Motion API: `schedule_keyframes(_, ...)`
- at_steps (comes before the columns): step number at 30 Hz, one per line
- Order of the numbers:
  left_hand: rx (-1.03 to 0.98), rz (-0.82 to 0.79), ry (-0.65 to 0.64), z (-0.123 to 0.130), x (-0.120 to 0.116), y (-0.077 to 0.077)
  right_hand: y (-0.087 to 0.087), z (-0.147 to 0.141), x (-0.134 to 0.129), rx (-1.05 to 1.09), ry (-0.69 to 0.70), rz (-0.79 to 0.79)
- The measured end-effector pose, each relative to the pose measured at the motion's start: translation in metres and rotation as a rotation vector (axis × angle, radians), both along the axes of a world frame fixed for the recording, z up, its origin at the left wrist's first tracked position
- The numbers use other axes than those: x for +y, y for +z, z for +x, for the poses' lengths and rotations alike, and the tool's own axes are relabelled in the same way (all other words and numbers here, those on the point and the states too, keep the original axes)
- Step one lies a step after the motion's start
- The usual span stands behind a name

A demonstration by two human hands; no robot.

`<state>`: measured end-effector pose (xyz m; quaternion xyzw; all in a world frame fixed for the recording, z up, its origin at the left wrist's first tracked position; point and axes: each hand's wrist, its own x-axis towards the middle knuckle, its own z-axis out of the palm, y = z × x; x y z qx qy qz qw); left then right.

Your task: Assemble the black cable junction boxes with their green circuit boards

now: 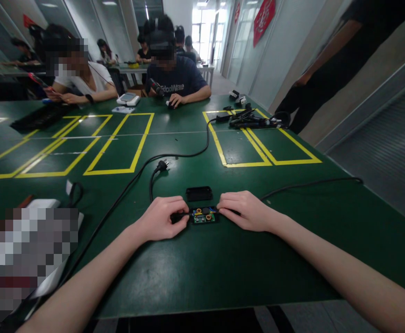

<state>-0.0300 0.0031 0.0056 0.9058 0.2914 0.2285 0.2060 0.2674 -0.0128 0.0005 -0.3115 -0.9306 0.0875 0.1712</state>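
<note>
An opened power adapter [204, 216] lies between my hands, its circuit board with copper coils showing in a black half-shell. My left hand [164, 217] pinches the black cable at the adapter's left end. At the right end my right hand [240, 210] is closed with its fingertips on the cable entry, where thin blue and red wires run; the exact grip is partly hidden. Just beyond the adapter sits the black cover [199, 193], hollow side up. A black mains plug [162, 165] rests on the table behind my left hand.
The green table [202, 277] bears yellow tape rectangles [133, 162]. A long black cord [150, 159] crosses to a pile of black adapters [251, 118]. Another cable [313, 184] trails right. At left lies a blurred-out object [25, 249]. Two people sit opposite; one stands at right.
</note>
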Motion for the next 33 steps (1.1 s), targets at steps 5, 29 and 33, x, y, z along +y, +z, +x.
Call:
schedule_keyframes(5, 0.001, 0.012, 0.001, 0.001, 0.0, 0.001, 0.003, 0.0, 0.0, 0.025, -0.005, -0.043)
schedule_keyframes(29, 0.047, 0.04, 0.052, 0.0, 0.011, -0.002, -0.004, -0.002, 0.008, 0.224, 0.005, 0.076)
schedule_keyframes(33, 0.041, -0.02, 0.052, -0.001, 0.011, -0.002, -0.002, -0.002, 0.008, 0.244, 0.017, 0.062)
